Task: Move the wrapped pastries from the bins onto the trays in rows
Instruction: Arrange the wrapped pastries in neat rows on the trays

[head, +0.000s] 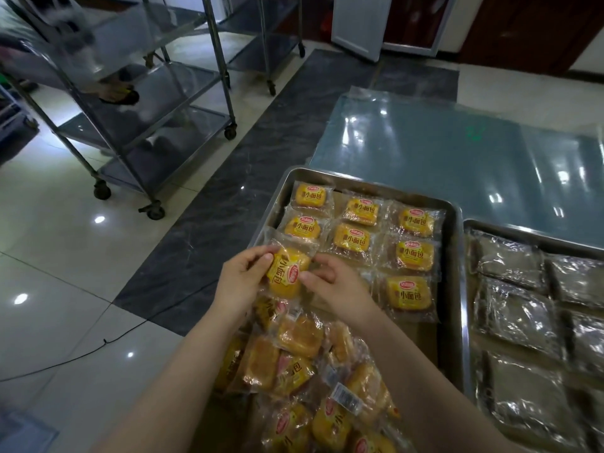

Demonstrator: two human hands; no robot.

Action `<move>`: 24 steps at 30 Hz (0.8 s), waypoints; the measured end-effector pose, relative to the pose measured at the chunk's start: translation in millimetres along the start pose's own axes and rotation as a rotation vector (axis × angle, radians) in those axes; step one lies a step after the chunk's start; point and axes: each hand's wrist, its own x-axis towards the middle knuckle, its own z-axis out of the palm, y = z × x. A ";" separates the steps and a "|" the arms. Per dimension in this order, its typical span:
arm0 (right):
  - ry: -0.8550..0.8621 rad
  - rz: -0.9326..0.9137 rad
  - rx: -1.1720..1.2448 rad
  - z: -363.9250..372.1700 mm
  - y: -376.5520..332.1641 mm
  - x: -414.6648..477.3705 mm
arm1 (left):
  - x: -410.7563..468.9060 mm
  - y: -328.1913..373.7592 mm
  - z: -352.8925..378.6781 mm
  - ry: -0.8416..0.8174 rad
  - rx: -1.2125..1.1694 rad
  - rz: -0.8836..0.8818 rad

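Note:
A steel tray [452,256] holds several yellow wrapped pastries [358,238] laid flat in rows. At the tray's near left, both hands hold one yellow wrapped pastry [287,273], turned sideways. My left hand [242,279] grips its left edge; my right hand [333,286] pinches its right edge. Below my arms lies a heap of loose wrapped pastries [307,371], its container hidden. A second tray [529,237] at the right holds several silvery wrapped packs [513,318].
A glossy blue-green table top [441,148] stretches behind the trays. Two wheeled steel racks [157,103] stand on the tiled floor at the left. A black cable [108,341] runs across the floor. A white cabinet door [359,24] stands at the back.

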 end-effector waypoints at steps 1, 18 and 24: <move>0.000 0.028 0.058 2.1 -2.2 2.7 | 3.2 0.2 0.1 0.003 -0.024 -0.014; 0.212 -0.051 -0.760 13.0 -5.1 81.1 | 28.6 -59.3 -50.7 -0.130 0.948 0.157; 0.108 -0.147 -1.143 54.2 24.1 70.3 | 27.2 -63.0 -48.3 -0.072 1.042 0.303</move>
